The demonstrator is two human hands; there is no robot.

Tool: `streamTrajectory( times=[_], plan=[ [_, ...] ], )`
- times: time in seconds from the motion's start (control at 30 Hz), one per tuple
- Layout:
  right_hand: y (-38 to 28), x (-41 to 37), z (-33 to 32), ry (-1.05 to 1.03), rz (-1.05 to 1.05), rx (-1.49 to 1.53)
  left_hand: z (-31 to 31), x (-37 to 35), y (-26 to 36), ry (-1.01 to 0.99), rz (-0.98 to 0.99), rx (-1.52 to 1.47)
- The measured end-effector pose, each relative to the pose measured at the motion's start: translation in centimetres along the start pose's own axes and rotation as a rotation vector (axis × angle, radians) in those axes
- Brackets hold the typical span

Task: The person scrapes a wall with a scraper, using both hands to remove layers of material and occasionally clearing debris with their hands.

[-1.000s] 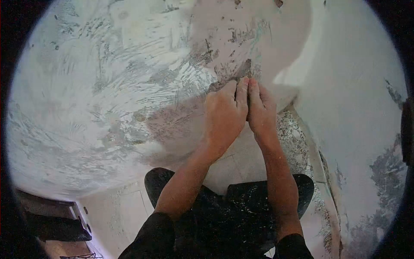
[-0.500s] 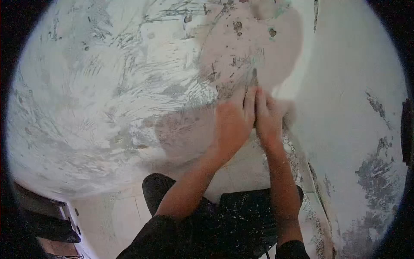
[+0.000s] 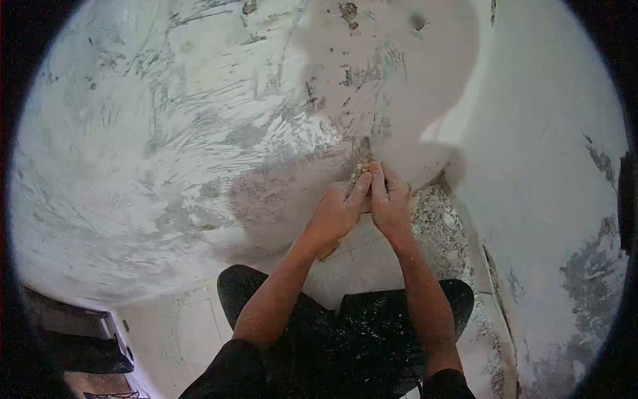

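Note:
My left hand point(image 3: 337, 209) and my right hand point(image 3: 392, 203) are closed together, thumbs side by side, on what looks like a scraper point(image 3: 363, 166). Crumbly, pale brown bits cover its visible part, and most of its handle is hidden by my fingers. Its far end points up at the patchy wall point(image 3: 266, 133), seemingly against the scraped surface. Under my left wrist a small brown thing point(image 3: 328, 250) shows in part, too little to name.
A second wall point(image 3: 531, 133) meets the scraped one at a corner on the right. Flaked plaster point(image 3: 442, 226) lies along the floor point(image 3: 352, 266) beside it. My dark-clad legs point(image 3: 372, 332) are below my hands. Dark objects point(image 3: 80, 349) stand at the lower left.
Both hands have moved down and slightly left with the scraper. The plaster flakes at the right and the brown thing under my left wrist now show more plainly.

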State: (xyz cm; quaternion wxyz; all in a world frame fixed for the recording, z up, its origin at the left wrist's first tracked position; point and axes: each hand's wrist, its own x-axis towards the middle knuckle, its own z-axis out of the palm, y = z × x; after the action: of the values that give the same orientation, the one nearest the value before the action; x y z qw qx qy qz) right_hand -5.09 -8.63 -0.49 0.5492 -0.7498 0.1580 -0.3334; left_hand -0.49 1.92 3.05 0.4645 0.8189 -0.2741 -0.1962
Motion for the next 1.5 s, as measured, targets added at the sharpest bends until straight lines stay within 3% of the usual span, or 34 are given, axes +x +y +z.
streamTrajectory(
  times=[0.07,0.17,0.23,0.3,0.37,0.47,0.57,0.67,0.77,0.9,0.97,1.07,1.17,1.27,1.4,1.47,1.5],
  plan=[
    [-0.2,0.2,0.2,-0.039,0.073,0.024,-0.4,-0.1,1.4,-0.011,-0.101,0.074],
    [0.4,0.2,0.8,0.011,0.008,0.138,-0.2,-0.2,1.2,0.038,-0.006,0.05],
    [1.5,0.4,1.4,0.078,-0.12,0.117,-0.3,0.4,0.8,0.03,-0.047,0.082],
    [0.8,0.5,1.0,0.053,-0.04,0.135,-0.3,0.7,0.4,0.029,-0.084,0.118],
    [-0.6,1.5,0.5,0.037,0.02,0.159,-0.3,1.4,0.8,0.173,0.249,0.098],
    [-2.6,3.2,-0.9,0.059,-0.022,0.225,-0.8,1.5,4.2,0.084,0.096,0.023],
    [-5.6,4.8,-2.9,0.128,-0.113,0.253,-1.0,1.5,9.0,0.067,0.108,-0.025],
    [-5.2,5.1,-3.7,-0.007,-0.055,0.297,-0.7,2.0,7.6,0.076,0.114,0.056],
    [-4.2,3.0,-2.5,0.046,0.029,0.192,-0.5,0.3,6.5,0.086,0.158,0.014],
    [-0.9,-0.6,-1.0,-0.008,0.102,0.151,0.5,-1.0,0.4,0.1,0.206,0.08],
    [0.6,-1.7,-0.2,0.002,0.15,0.121,0.0,-1.4,0.1,-0.177,-0.311,-0.013],
    [0.6,-1.6,0.2,-0.007,0.113,0.094,-0.4,-1.7,2.1,-0.187,-0.415,0.098],
    [-0.1,-0.8,0.2,0.004,0.012,0.157,-1.0,-1.0,1.7,-0.169,-0.263,0.076],
    [0.5,0.0,0.4,-0.118,0.135,0.128,-0.1,0.5,-2.7,-0.041,-0.213,0.029],
    [0.1,-0.1,0.6,-0.137,0.15,0.1,0.2,-0.2,-0.9,0.006,-0.221,-0.07],
    [0.6,0.0,1.1,-0.021,-0.065,0.109,-0.2,0.5,-2.2,-0.008,-0.285,0.036],
    [0.5,0.0,1.2,-0.019,-0.059,0.114,-0.5,0.4,-1.8,-0.011,-0.289,0.043]
  ],
)
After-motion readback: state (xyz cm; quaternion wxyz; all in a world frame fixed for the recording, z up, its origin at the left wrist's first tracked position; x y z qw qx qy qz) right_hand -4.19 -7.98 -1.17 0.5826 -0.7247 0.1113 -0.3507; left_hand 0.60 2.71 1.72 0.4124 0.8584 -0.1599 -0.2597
